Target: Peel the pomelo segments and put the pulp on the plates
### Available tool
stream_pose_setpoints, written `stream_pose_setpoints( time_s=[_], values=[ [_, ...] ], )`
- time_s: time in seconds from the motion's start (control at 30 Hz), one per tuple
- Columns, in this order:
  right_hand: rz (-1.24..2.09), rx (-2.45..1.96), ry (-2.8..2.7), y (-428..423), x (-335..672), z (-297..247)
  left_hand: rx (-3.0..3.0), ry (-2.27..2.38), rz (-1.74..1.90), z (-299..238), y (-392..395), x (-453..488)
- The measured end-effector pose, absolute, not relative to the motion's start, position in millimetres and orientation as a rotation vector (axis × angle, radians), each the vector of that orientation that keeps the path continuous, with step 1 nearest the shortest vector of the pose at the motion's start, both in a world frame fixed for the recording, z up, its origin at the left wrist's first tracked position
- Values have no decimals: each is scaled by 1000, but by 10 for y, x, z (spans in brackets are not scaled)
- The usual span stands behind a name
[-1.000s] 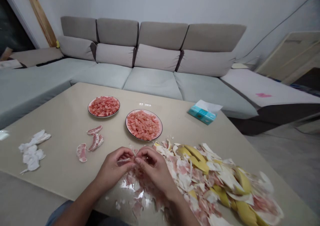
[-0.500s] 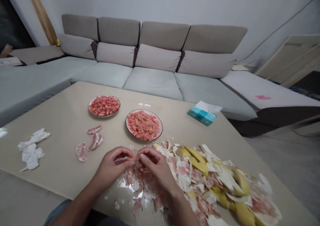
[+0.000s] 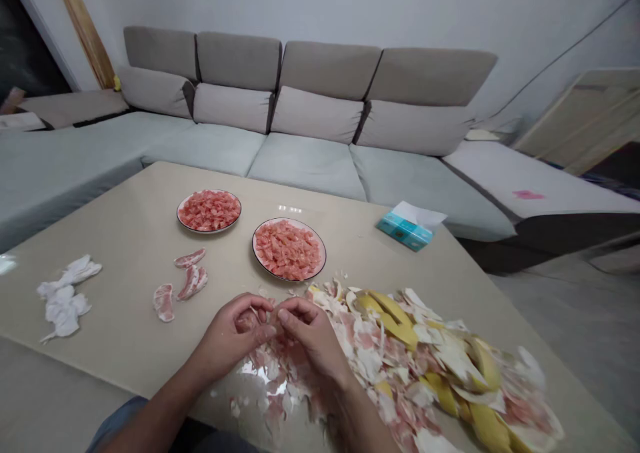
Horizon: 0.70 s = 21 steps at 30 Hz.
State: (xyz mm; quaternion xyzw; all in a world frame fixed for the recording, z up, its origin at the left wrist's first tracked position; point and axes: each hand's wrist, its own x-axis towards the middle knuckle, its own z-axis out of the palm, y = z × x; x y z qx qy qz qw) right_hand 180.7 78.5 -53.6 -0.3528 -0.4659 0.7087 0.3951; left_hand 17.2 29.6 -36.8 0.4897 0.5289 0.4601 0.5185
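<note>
Currently, a citrus piece (image 3: 246, 320), mostly hidden, is gripped between closed fingers of the left hand (image 3: 235, 336) and right hand (image 3: 311, 334). Progress looks well advanced: the near plate (image 3: 316, 235) at 12 o'clock and the far plate (image 3: 209, 232) at 11 o'clock are heaped with stripped pulp (image 3: 287, 247). Apparently left: the held piece plus a few segments (image 3: 191, 283), membrane on, laid out at 10 o'clock on the tabletop (image 3: 345, 239). Peel and membrane scraps (image 3: 425, 356) are piled at 3 to 4 o'clock; crumpled tissue (image 3: 65, 306) is dumped at 9.
</note>
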Motion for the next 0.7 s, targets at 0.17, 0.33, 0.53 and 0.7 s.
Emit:
stream_pose_setpoints(
  time_s=[0.17, 0.33, 0.53, 0.7],
  values=[
    [1742, -1004, -1274, 763, 1800, -532, 1193, 1374, 1120, -379, 316, 155],
    [1660, -1035, -1391, 768, 1811, -494, 1153, 1341, 1116, -367, 322, 161],
    [1674, -972, -1401, 752, 1792, -488, 1082, 1275, 1118, -398, 339, 188],
    [1736, -939, -1298, 724, 1766, -516, 958, 1182, 1073, -424, 337, 209]
  ],
)
